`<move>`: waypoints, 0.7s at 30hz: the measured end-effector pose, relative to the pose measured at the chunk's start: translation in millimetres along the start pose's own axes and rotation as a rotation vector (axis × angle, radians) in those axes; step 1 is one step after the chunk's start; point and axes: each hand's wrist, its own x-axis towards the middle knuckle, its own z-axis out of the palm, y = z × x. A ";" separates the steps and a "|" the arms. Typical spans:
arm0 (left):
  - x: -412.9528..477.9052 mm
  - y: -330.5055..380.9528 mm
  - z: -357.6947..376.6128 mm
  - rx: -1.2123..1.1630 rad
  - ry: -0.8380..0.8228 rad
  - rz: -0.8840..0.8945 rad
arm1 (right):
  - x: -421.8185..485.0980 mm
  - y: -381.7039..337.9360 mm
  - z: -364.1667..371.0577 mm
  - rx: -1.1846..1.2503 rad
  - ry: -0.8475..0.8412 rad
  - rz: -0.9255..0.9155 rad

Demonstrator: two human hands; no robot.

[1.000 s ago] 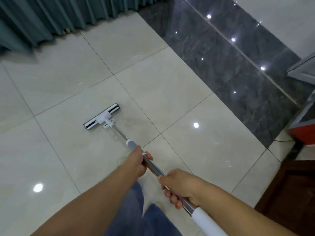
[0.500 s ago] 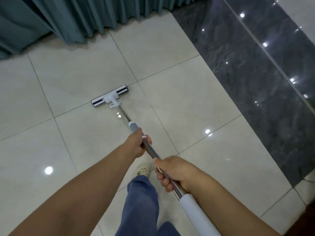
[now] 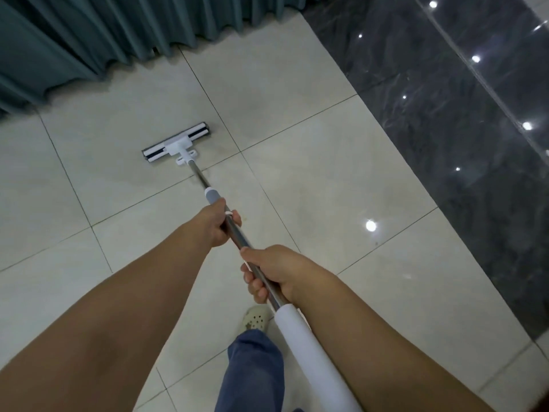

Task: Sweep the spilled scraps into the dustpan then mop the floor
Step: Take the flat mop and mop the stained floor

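Note:
A flat mop with a white and black head [image 3: 177, 147] lies on the pale floor tiles [image 3: 297, 162], its steel pole [image 3: 237, 237] running back toward me. My left hand [image 3: 214, 226] grips the pole just below the grey collar. Lower down, my right hand [image 3: 273, 270] grips the pole just above the white foam sleeve [image 3: 309, 352]. No scraps or dustpan are in view.
Teal curtains [image 3: 98, 34] hang along the far edge, close beyond the mop head. A glossy dark marble strip [image 3: 445, 129] runs along the right. My leg in blue jeans [image 3: 252, 370] and a pale clog [image 3: 255, 319] stand under the pole.
The mop head has slid forward across the tiles toward the curtains, and I have stepped after it. Both hands keep their grip on the pole.

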 end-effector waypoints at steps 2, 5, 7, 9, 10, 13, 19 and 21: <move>-3.8 -17.3 1.2 0.018 0.002 -0.008 | -3.8 19.1 -5.9 0.038 -0.013 0.017; -15.7 -42.5 7.5 0.014 0.000 -0.001 | -12.1 42.7 -20.0 0.066 -0.016 0.028; -25.1 -63.2 17.5 0.005 -0.001 0.004 | -23.6 58.5 -36.6 0.073 -0.018 0.031; -36.5 -91.6 29.5 -0.005 -0.001 -0.008 | -38.1 81.3 -57.0 0.069 -0.012 0.034; -42.4 -108.7 36.0 -0.008 -0.012 -0.020 | -45.5 95.6 -68.4 0.067 -0.009 0.036; -63.1 -172.1 56.7 -0.021 -0.033 -0.042 | -73.4 147.4 -104.5 0.056 0.016 0.051; -127.2 -331.7 94.1 -0.011 -0.073 -0.048 | -147.2 286.0 -179.7 0.029 0.080 0.063; -152.0 -384.8 104.5 0.008 -0.090 -0.037 | -171.5 332.4 -200.9 0.058 0.084 0.079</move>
